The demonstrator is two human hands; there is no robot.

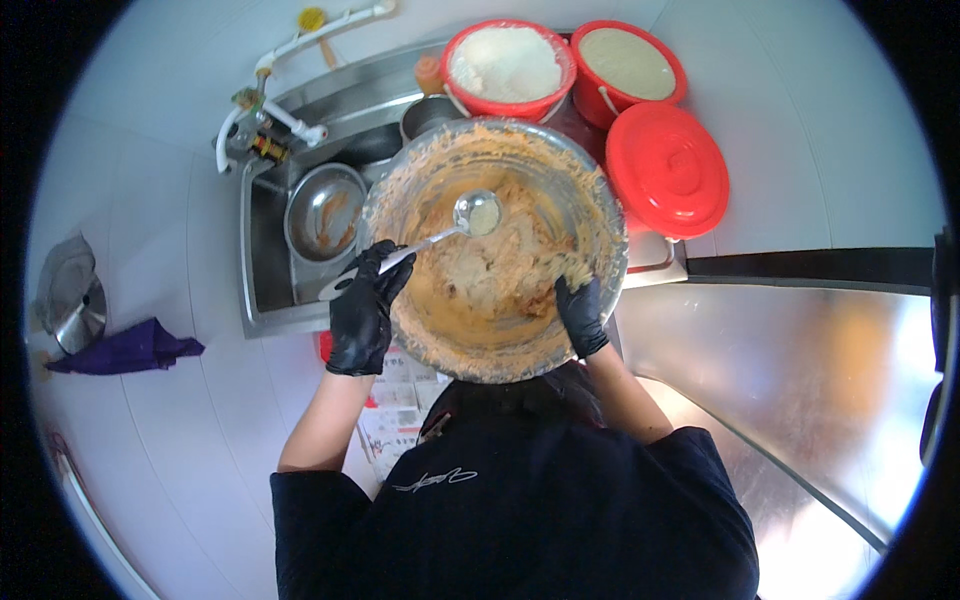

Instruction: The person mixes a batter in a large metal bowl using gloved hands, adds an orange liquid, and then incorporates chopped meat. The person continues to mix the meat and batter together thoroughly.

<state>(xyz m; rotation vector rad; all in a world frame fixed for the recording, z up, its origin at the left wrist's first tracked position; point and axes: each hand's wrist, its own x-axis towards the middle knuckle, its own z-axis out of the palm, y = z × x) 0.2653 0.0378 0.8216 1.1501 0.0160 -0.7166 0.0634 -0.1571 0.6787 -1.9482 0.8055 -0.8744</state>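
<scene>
A large metal basin (600, 225) stands before me, its walls smeared with orange-brown batter. Pale flour and darker wet mixture (487, 262) lie in its middle. My left hand (360, 311), in a black glove, is closed around the white handle of a metal ladle (477, 213). The ladle's bowl, over the mixture, holds a little pale stuff. My right hand (581, 315), also black-gloved, is at the basin's right side with its fingers in or against a clump of crumbly mixture (566, 270); whether it grips the clump is unclear.
Behind the basin stand a red bucket of white powder (507, 64) and another of beige powder (628, 64). A lidded red bucket (667, 169) is to the right. At left, a steel sink (251, 285) holds a soiled metal bowl (325, 213) below white pipes (292, 124).
</scene>
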